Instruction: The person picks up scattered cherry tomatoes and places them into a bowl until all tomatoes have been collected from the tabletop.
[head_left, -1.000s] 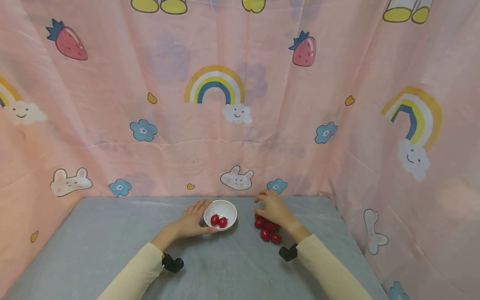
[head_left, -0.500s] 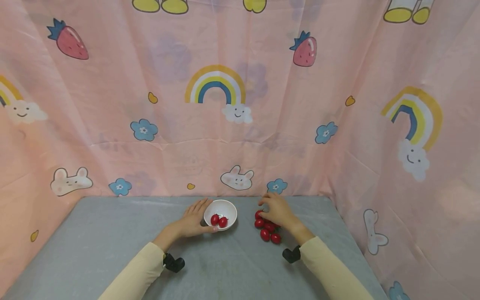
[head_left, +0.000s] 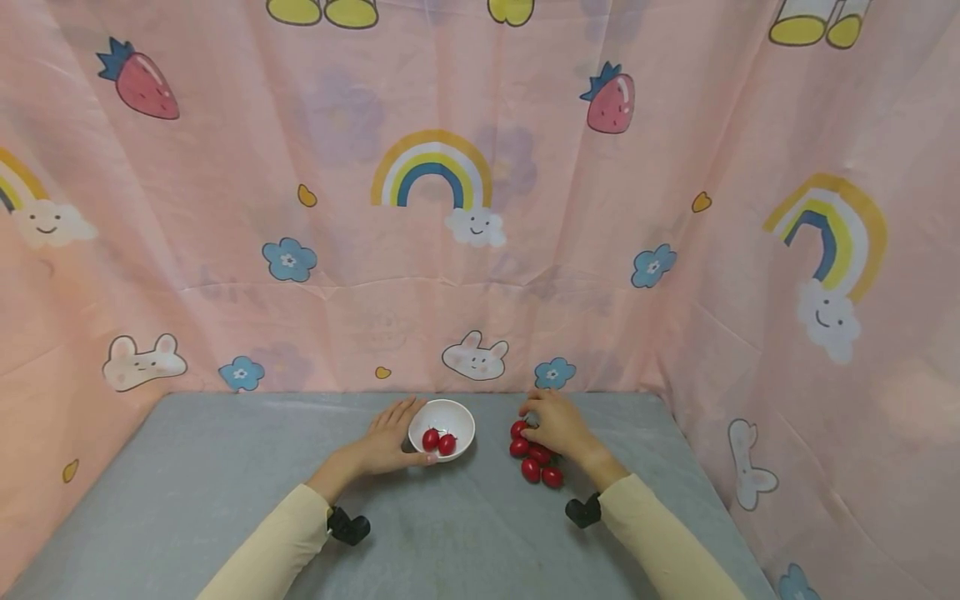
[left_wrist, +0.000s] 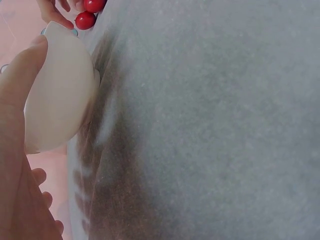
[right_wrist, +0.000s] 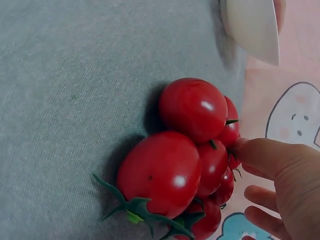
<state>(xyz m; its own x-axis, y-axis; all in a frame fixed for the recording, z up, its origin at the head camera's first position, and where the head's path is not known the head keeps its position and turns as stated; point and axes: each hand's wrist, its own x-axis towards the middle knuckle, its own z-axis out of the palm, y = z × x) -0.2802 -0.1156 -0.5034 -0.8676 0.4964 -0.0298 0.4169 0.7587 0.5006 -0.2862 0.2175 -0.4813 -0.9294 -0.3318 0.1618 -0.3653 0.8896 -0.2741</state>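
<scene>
A small white bowl (head_left: 454,414) stands on the grey cloth with two red cherry tomatoes (head_left: 447,445) inside. My left hand (head_left: 378,446) rests at the bowl's left side, thumb against the near rim, its other fingers stretched out behind. Right of the bowl, several cherry tomatoes (head_left: 531,470) with green stems lie bunched together. Over the back of that bunch is my right hand (head_left: 561,427), its thumb and bent forefinger at the rearmost cherry tomato (right_wrist: 234,159). In the right wrist view the thumb touches this tomato, which the front ones partly cover.
Grey cloth (head_left: 465,533) covers the table. A pink patterned curtain (head_left: 480,308) hangs right behind the table's back edge and along both sides. Dark wrist cameras (head_left: 348,527) are strapped to both wrists.
My right hand has come down and slightly right, from above the back of the bunch to close around the rearmost tomato. My left hand and the bowl stay in place.
</scene>
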